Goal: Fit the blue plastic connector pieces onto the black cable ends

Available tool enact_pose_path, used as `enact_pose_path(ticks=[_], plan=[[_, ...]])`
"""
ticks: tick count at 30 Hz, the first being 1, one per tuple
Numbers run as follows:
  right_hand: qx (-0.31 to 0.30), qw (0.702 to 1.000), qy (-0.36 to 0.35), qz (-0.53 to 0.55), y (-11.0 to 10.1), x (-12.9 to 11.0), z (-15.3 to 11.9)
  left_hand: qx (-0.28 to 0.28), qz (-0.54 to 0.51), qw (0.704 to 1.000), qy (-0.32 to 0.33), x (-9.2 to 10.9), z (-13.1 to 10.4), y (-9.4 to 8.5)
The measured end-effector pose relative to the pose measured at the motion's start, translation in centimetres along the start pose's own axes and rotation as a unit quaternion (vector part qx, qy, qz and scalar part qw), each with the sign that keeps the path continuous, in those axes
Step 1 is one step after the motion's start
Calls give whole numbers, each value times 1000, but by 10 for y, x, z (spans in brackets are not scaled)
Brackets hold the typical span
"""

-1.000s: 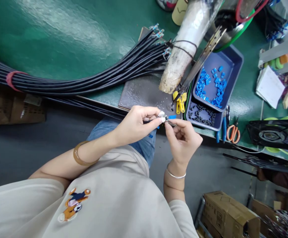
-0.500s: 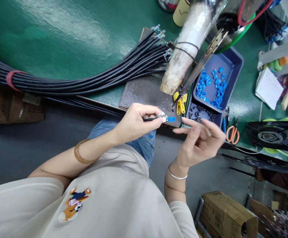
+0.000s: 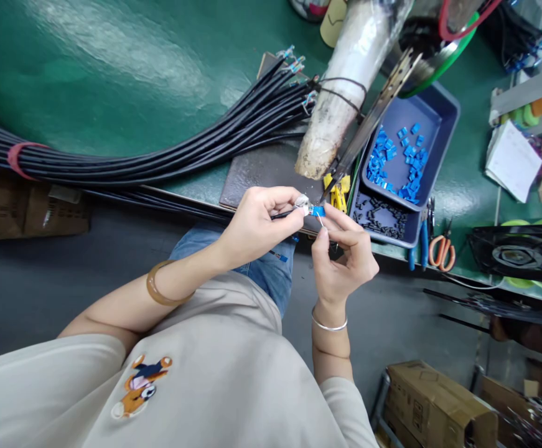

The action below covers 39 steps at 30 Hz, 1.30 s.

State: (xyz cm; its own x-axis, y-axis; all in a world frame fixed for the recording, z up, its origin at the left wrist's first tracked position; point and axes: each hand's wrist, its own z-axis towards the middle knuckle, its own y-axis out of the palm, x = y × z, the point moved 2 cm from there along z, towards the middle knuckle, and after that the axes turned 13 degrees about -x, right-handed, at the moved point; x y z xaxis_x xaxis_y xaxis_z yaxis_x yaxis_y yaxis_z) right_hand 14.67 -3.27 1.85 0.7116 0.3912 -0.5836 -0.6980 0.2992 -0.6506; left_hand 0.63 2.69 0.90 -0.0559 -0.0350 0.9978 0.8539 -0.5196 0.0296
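Above my lap, my left hand [image 3: 266, 221] pinches a black cable [image 3: 279, 215] near its end. A small blue connector [image 3: 317, 211] sits at the cable's tip, just beyond my wrapped fingertips. From the right, my right hand [image 3: 343, 249] meets it, with the index fingertip at the connector's far end. Between my right thumb and another finger is a thin whitish wire-like strand [image 3: 321, 221], slanting up to the connector. Whether the strand is attached there, I cannot tell.
A bundle of black cables [image 3: 158, 165] lies along the green bench. A blue-grey tray [image 3: 445, 134] holds blue pieces; a lower tray [image 3: 408, 239] holds small black parts. Yellow clips [image 3: 338, 196], a wrapped post [image 3: 333, 118] and orange-handled scissors [image 3: 442, 252] are close by.
My right hand has moved left from beside the tray to the connector and closed on a thin strand. My left hand stays nearly in place, holding the cable.
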Motion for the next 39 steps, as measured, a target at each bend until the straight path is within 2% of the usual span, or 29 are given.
enact_pose_path(ticks=[6,10,19,31,39], plan=[[-1,1000,8,27,-3,1,2,-19,-16,1000,-5,2,5,-2],[-5,999,13,35,-3,4,5,-15,-14,1000,15,2,10,-3],[18,996,32,78,-1,5,8,0,64,998,18,8,14,-1],[14,995,45,85,-1,7,10,-21,61,998,22,8,16,-4],[8,996,47,76,-1,6,9,-10,118,992,37,10,15,-3]])
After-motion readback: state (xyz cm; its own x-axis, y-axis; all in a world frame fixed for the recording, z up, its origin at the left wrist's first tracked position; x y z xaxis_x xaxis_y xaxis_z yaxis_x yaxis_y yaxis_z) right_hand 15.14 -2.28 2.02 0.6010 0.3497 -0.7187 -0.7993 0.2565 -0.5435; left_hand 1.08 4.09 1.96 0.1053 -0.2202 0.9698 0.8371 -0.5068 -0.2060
